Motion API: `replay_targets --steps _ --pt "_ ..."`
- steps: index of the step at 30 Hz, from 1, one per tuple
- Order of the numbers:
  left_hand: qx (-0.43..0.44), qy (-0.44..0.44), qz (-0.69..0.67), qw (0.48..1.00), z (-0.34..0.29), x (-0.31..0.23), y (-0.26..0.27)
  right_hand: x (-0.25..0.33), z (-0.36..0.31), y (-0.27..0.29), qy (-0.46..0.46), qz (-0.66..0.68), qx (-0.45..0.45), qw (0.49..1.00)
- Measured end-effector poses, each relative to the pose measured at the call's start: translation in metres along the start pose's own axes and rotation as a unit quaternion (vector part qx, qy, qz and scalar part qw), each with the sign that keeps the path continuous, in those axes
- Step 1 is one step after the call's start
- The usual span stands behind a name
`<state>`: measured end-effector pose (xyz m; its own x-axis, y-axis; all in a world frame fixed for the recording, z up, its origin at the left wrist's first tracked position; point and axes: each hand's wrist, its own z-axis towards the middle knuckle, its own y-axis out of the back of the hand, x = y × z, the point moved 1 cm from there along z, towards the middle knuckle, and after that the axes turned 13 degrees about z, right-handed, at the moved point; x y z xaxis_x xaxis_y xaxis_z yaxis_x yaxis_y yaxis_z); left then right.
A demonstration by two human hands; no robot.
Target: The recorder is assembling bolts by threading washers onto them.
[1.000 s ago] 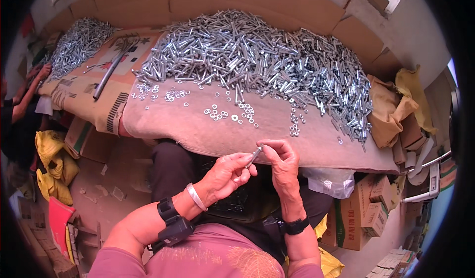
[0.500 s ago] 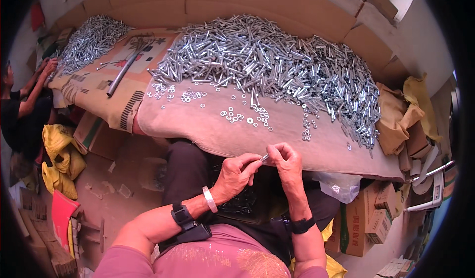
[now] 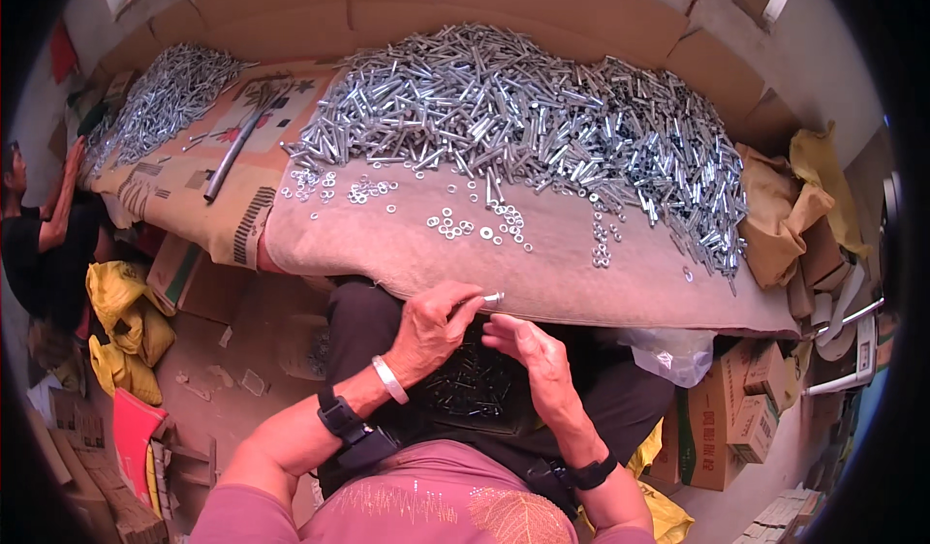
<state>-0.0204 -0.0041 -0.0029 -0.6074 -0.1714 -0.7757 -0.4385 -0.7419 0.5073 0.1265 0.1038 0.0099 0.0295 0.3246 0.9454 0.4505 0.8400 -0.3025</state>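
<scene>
My left hand (image 3: 438,329) pinches a small silver bolt (image 3: 493,298) between thumb and fingertips, just over the near edge of the padded table. The bolt's wider end points right. To its right and a little lower, my right hand (image 3: 535,358) is off the bolt, its fingers stretched out with nothing visible in them. Beneath both hands, between my knees, a dark container (image 3: 475,426) holds several small metal pieces. Loose washers (image 3: 450,226) and nuts lie in small clusters on the pinkish cloth (image 3: 387,244). A large heap of silver bolts (image 3: 484,108) covers the far side.
At the far left a person (image 3: 44,224) sits by another bolt heap (image 3: 165,98). A metal tube (image 3: 237,156) lies on the patterned cloth. Yellow sacks (image 3: 121,311) and cardboard boxes (image 3: 717,418) stand on the floor. A clear plastic bag (image 3: 668,355) hangs below the table edge.
My right hand has let go of the bolt, moved down and left, and its fingers have straightened. My left hand has shifted slightly left and up, keeping the bolt.
</scene>
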Motion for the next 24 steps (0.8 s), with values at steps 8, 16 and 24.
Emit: replay_targets --steps 8,16,24 --pt "-0.069 -0.069 0.304 0.948 0.121 0.033 0.026 -0.003 -0.009 0.003 -0.017 0.034 -0.023 0.999" --pt "-0.025 -0.018 0.405 0.914 0.167 0.072 0.011 -0.018 -0.012 0.008 -0.049 0.051 -0.009 0.997" --pt "-0.061 0.115 0.056 0.990 0.151 0.061 0.027 -0.002 0.008 -0.004 -0.035 0.029 0.006 0.999"
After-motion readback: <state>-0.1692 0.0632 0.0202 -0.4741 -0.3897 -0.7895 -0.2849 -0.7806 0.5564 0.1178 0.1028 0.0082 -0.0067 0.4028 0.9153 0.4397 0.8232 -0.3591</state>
